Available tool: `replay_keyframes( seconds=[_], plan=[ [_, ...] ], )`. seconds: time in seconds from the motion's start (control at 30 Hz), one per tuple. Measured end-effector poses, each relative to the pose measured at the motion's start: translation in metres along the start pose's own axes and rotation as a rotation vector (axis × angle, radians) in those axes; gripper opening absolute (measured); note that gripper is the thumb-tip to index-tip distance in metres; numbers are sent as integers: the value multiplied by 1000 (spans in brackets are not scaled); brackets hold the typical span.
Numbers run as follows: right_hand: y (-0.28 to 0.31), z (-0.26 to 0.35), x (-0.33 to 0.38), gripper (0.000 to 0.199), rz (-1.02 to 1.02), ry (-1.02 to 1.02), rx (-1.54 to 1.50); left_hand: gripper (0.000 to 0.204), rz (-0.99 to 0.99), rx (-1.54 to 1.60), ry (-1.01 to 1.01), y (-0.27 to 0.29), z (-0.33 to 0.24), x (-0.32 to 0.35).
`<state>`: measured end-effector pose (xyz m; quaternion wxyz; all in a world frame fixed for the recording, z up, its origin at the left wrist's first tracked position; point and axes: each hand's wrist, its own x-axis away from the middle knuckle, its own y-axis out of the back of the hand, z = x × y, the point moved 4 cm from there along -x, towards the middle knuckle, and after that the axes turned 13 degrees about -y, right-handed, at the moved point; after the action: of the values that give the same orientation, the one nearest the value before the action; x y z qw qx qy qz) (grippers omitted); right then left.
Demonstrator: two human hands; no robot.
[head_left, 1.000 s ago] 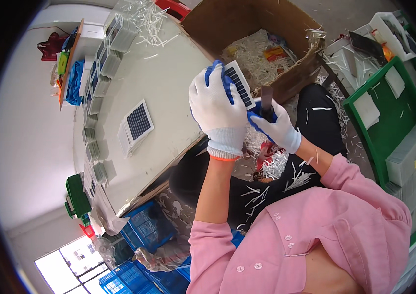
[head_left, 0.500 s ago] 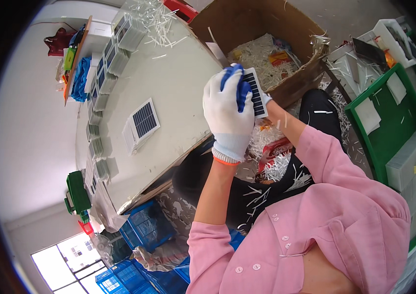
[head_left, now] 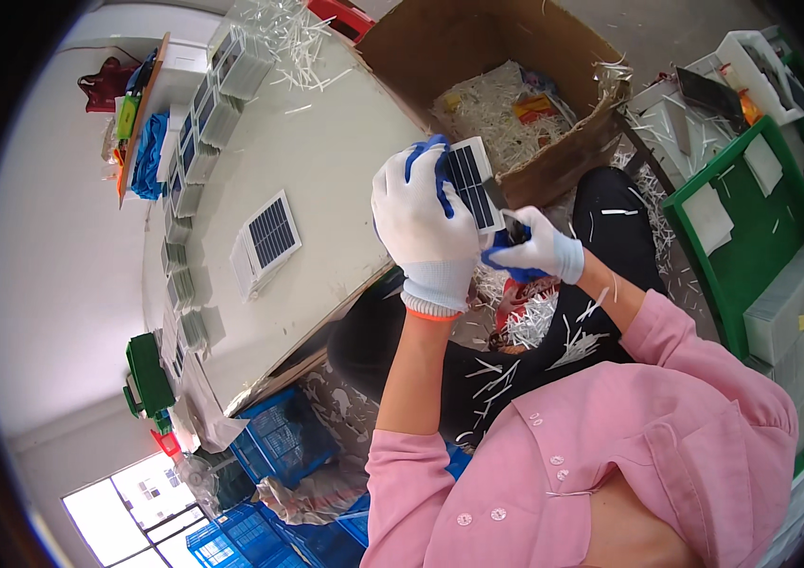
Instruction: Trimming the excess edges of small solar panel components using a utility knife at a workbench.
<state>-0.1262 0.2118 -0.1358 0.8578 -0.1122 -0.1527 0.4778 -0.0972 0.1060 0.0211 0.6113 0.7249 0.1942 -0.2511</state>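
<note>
My left hand [head_left: 425,213], in a white glove with blue-coated fingers, is closed round a small solar panel [head_left: 473,185] with dark cells and a white border. The panel stands tilted above the gap between table and carton. At its lower right corner is my right hand [head_left: 539,248], gloved alike, with its fingers pinched on a small dark thing [head_left: 515,228] whose kind I cannot make out. On the table to the left lies a short, fanned pile of similar solar panels [head_left: 272,234].
Stacks of panels [head_left: 198,151] line the far edge of the pale table [head_left: 335,180]. Ahead stands a cardboard carton [head_left: 449,43] holding white strip offcuts [head_left: 477,104]. To my right is a green tray [head_left: 752,222]; blue crates [head_left: 283,435] sit at lower left. Strips litter my lap.
My right hand has come out from behind the panel to its lower right corner, showing a dark thing in its fingers. My left hand and the panel have shifted slightly left and turned.
</note>
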Motion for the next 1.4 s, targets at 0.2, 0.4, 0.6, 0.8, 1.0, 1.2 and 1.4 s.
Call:
replay_keyframes(
  seconds=[0.2,0.4,0.6,0.8,1.0,1.2,1.4],
  plan=[
    [5,22,2,16,-25,-158,67,40,17,-83,-7,0,1,2],
    [-7,4,7,9,16,-37,18,38,15,-29,22,-4,2,2],
    [-22,0,33,14,-103,38,119,41,9,-62,29,-3,2,4],
    [-19,22,-6,38,-615,460,166,42,69,-147,62,-4,-3,1],
    [0,21,-91,37,-802,642,515,42,90,-90,5,-8,-5,-5],
    [20,-2,-117,40,-536,211,-333,44,48,-30,20,-1,3,2],
    [17,113,7,59,-426,795,732,45,18,274,21,6,8,2]
  ],
)
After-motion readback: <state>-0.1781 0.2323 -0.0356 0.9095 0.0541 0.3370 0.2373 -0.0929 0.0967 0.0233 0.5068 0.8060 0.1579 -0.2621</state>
